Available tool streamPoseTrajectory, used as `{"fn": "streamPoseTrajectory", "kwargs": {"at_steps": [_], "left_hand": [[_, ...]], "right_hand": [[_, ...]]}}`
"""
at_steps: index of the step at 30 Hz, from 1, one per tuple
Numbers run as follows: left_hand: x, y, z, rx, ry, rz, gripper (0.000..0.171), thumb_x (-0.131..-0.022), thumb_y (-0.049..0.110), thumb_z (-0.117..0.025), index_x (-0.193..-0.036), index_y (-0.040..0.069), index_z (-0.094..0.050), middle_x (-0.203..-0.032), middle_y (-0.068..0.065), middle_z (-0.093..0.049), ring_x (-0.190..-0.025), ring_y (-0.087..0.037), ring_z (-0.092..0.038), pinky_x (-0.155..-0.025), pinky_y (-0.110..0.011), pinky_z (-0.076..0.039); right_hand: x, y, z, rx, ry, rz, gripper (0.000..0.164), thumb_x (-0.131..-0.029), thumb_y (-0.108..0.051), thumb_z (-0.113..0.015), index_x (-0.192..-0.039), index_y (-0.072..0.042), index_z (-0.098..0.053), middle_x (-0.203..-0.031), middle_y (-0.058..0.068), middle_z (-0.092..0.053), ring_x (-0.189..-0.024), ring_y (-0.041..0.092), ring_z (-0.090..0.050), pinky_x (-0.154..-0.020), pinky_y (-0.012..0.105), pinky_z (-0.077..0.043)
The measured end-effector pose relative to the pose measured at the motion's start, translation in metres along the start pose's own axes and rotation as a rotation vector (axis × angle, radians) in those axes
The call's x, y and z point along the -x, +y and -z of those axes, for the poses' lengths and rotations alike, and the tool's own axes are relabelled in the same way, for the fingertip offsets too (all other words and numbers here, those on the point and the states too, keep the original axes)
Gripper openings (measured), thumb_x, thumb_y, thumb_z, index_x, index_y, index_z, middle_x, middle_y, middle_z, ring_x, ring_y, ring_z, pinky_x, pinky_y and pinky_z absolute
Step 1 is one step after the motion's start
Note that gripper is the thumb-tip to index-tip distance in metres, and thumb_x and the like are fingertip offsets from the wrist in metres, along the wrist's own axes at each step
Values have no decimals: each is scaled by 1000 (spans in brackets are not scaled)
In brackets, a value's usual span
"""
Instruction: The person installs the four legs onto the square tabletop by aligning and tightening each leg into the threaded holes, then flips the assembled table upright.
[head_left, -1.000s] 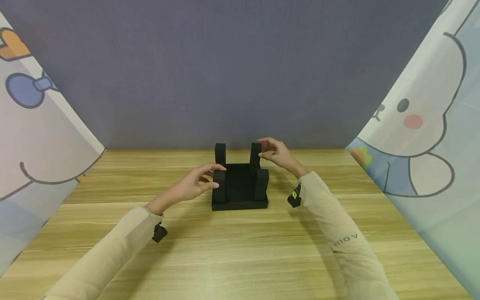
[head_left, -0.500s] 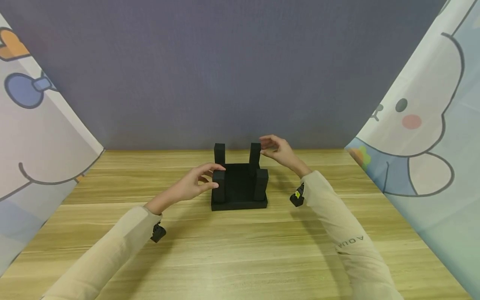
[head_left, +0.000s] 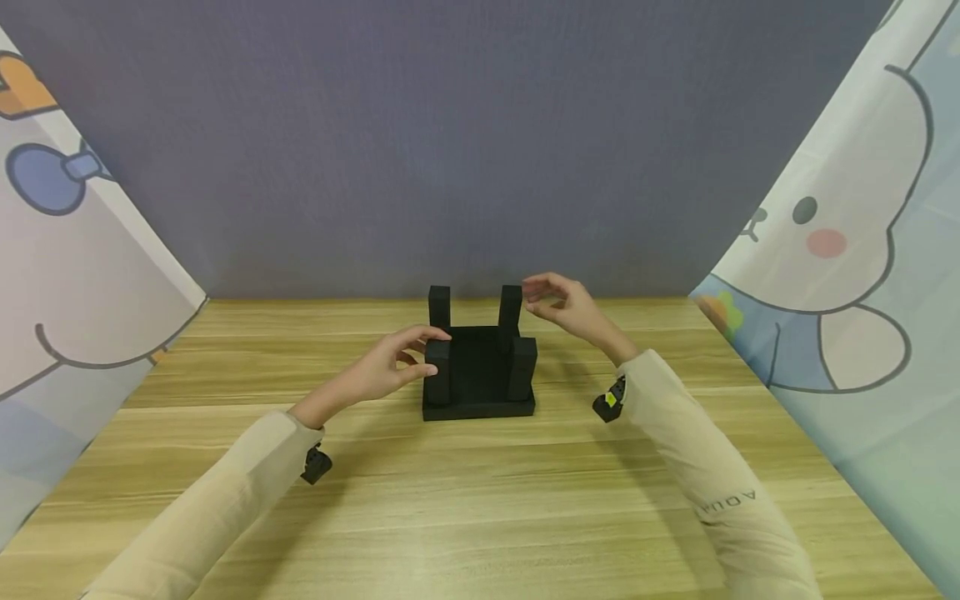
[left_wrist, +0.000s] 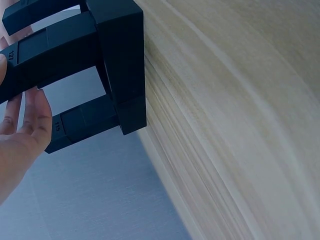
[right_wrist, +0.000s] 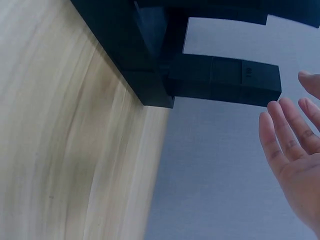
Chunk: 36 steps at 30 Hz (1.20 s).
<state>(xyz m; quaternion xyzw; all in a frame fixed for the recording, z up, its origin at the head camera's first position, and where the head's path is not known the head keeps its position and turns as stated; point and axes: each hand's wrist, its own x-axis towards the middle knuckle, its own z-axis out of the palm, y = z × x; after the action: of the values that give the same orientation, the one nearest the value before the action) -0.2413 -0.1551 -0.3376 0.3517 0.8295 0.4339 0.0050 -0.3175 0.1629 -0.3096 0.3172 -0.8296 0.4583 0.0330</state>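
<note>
A black square base [head_left: 480, 410] with a black upright post at each corner stands on the wooden table. My left hand [head_left: 382, 367] holds the top of the front-left post [head_left: 438, 375] between thumb and fingers. In the left wrist view this post [left_wrist: 55, 52] passes between the thumb and the fingers and bears small raised marks. Just right of the back-right post [head_left: 510, 310], my right hand [head_left: 573, 310] hovers with relaxed fingers and nothing in it. A narrow gap parts its fingertips from that post [right_wrist: 225, 80] in the right wrist view.
The wooden table [head_left: 480, 508] extends around the base. Behind its far edge rises a grey-blue panel [head_left: 465, 150]. Cartoon-printed sheets [head_left: 82, 275] flank the left side and the right side. Small black devices [head_left: 609, 402] hang at both wrists.
My right hand has let go of the back-right post and drawn off to the right. The left hand and the black base have stayed where they were.
</note>
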Motion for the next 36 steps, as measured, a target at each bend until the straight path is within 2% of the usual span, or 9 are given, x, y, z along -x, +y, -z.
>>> {"fn": "streamPoseTrajectory", "kwargs": {"at_steps": [5,10,18,23,27,31,36], "left_hand": [[0,0,0,-5,-1,0,44,-85,15,-64,-127,16,-49,-132,-7,-49,-109,-26,-52,-86,-40,-48],[0,0,0,-10,1,-3,44,-85,16,-64,-127,17,-50,-132,-7,-49,-109,-25,-53,-86,-41,-48],[0,-1,0,-15,3,-8,44,-85,16,-64,-127,17,-50,-132,-7,-49,-108,-25,-53,-85,-40,-48],[0,-1,0,-18,2,-8,44,-86,16,-64,-128,16,-49,-132,-7,-49,-108,-25,-53,-85,-40,-48],[0,0,0,-27,0,-5,45,-86,16,-64,-128,18,-49,-132,-7,-49,-108,-25,-54,-85,-40,-49],[0,2,0,-28,-1,-3,45,-85,16,-64,-128,17,-49,-132,-7,-49,-108,-25,-54,-85,-40,-49],[0,3,0,-28,1,-6,45,-85,15,-64,-127,16,-49,-132,-8,-49,-107,-26,-54,-85,-40,-49]], "right_hand": [[7,-3,-2,10,-8,36,37,-88,-9,-60,-123,-1,-52,-116,21,-57,-101,26,-58,-77,33,-51],[15,-6,-5,11,-9,81,36,-88,-11,-61,-120,3,-53,-112,22,-59,-98,24,-59,-74,34,-52],[27,-16,-5,-41,-57,44,34,-88,-7,-60,-121,-1,-53,-116,20,-58,-103,31,-57,-79,36,-51],[36,-31,-7,-72,-85,51,34,-86,4,-57,-119,8,-52,-114,26,-57,-102,38,-56,-80,40,-50],[44,-46,-9,-74,-105,49,35,-85,3,-59,-118,12,-51,-113,30,-56,-102,42,-55,-80,37,-50],[51,-52,-11,-51,-102,40,36,-84,1,-62,-118,7,-53,-113,26,-58,-101,38,-57,-80,34,-50],[59,-51,-13,-24,-102,19,40,-82,-1,-65,-120,2,-53,-116,21,-58,-102,33,-57,-81,38,-50]]}}
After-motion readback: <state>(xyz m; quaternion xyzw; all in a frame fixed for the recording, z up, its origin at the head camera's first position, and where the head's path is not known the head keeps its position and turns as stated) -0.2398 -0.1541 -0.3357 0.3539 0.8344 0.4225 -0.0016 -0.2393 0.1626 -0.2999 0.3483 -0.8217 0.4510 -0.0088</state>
